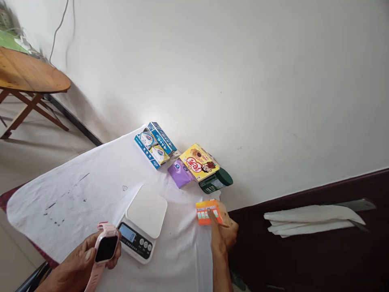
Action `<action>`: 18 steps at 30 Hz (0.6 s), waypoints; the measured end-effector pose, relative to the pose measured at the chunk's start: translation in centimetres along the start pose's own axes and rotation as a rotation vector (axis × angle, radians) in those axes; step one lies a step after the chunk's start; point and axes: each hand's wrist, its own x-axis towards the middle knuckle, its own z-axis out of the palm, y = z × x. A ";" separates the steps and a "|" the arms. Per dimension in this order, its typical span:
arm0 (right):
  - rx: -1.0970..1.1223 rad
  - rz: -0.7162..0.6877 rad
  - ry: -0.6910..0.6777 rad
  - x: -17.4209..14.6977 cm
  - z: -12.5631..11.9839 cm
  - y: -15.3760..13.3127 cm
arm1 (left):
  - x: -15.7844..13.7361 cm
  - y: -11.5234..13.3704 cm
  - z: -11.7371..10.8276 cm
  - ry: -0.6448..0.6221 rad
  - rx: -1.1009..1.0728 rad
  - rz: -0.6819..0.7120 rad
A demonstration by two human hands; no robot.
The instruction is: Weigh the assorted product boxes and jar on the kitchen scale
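Note:
My left hand (80,259) grips a pink smartwatch (106,248) with a dark square face, its strap hanging down. Just right of it a white digital kitchen scale (146,211) lies on the cloth; its lit display seems to read 0 and its plate is bare. At the table's right edge my right hand (223,229) is closed around a small orange box (207,211) with printed panels. Its thumb presses on the printed face, and the box appears to be at or just above the cloth.
Along the wall stand blue-and-white boxes (154,146), a purple pack (180,172), a yellow snack box (199,162) and a dark green canister (216,181). White cloth (100,182) covers the table. A wooden folding table (33,73) is far left; a white cloth (310,220) hangs at right.

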 end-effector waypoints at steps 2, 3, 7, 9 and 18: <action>0.087 -0.082 -0.021 -3.4 -1.2 -0.1 | 0.3 -0.1 -0.2 -0.020 -0.010 -0.007; 0.149 -0.127 -0.055 -5.2 -1.7 -0.5 | 0.4 -0.2 -0.3 -0.036 -0.012 -0.006; 0.364 -0.294 -0.312 -11.5 -2.0 -4.3 | 0.4 -0.6 -1.0 -0.080 -0.020 0.008; 0.428 -0.368 -0.436 -13.6 -1.4 -6.4 | 0.3 -0.8 -1.1 -0.070 -0.035 0.014; 0.490 -0.459 -0.677 -16.5 1.6 -10.1 | 0.3 -1.0 -0.9 -0.082 -0.136 0.022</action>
